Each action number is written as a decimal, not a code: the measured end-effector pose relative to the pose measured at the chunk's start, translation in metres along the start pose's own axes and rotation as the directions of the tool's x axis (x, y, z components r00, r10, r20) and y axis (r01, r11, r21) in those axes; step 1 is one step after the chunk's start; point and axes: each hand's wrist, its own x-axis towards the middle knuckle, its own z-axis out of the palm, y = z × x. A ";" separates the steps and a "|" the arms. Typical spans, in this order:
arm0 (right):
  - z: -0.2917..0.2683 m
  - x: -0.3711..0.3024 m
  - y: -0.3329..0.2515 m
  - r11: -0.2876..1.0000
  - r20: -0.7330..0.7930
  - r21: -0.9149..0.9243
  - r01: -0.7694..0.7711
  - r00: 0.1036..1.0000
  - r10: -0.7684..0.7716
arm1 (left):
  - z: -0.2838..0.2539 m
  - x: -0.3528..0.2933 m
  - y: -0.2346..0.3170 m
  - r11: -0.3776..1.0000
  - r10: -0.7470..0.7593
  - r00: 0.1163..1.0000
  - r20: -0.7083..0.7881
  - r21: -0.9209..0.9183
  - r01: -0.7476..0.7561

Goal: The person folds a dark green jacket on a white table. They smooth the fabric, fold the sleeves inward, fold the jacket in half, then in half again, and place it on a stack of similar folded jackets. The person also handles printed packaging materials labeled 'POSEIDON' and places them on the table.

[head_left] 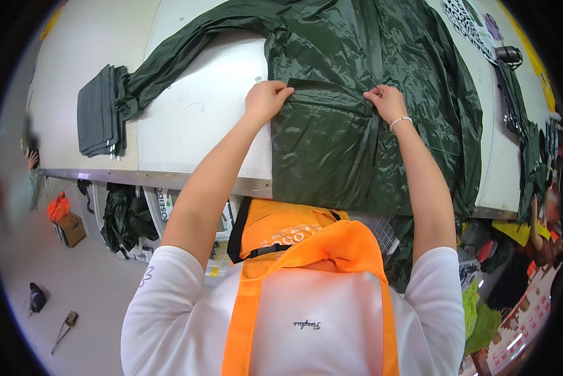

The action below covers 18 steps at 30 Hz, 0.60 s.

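Note:
A shiny dark green rain jacket (432, 119) lies spread on the white table, one sleeve stretched to the left. Over its lower left front is a rectangular dark green fabric panel (325, 94). My left hand (269, 100) is closed in a pinch at the panel's upper left corner. Closed at the upper right corner, beside the jacket's front placket, is my right hand (388, 103). A thin dark sliver sticks up from its fingertips, too small to name. A bracelet circles my right wrist.
A stack of folded dark green pieces (99, 113) lies by the sleeve's cuff. The table's front edge (168, 180) runs before me. Below are bins with dark green fabric (128, 216) and a cardboard box (69, 229). A dark cylindrical object (509, 55) sits at the far right.

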 end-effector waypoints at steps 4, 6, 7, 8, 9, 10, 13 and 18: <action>0.011 0.008 0.016 0.977 0.022 0.166 -0.133 0.991 0.131 | 0.000 0.020 -0.013 1.000 -0.019 0.996 0.087 0.002 0.019; 0.014 0.014 0.019 0.954 0.056 0.239 -0.180 0.984 0.171 | -0.003 0.024 -0.013 0.998 -0.068 0.988 0.137 -0.008 0.070; 0.013 0.017 0.020 0.945 0.088 0.260 -0.201 0.979 0.184 | -0.002 0.024 -0.014 0.997 -0.074 0.988 0.133 -0.010 0.076; 0.012 0.016 0.023 0.938 0.104 0.271 -0.216 0.975 0.194 | 0.000 0.024 -0.013 0.997 -0.080 0.989 0.128 -0.013 0.083; 0.013 0.018 0.022 0.931 0.123 0.290 -0.222 0.973 0.194 | 0.000 0.025 -0.012 0.995 -0.095 0.986 0.135 -0.009 0.097; 0.012 0.020 0.022 0.924 0.143 0.308 -0.227 0.971 0.191 | 0.000 0.024 -0.011 0.994 -0.111 0.984 0.141 -0.006 0.113; 0.007 0.021 0.024 0.926 0.161 0.302 -0.228 0.969 0.186 | -0.001 0.024 -0.007 0.990 -0.139 0.980 0.142 -0.002 0.140; 0.009 0.006 -0.018 0.993 -0.058 -0.060 -0.100 0.994 0.097 | -0.002 0.020 -0.005 0.985 -0.167 0.981 0.095 -0.015 0.169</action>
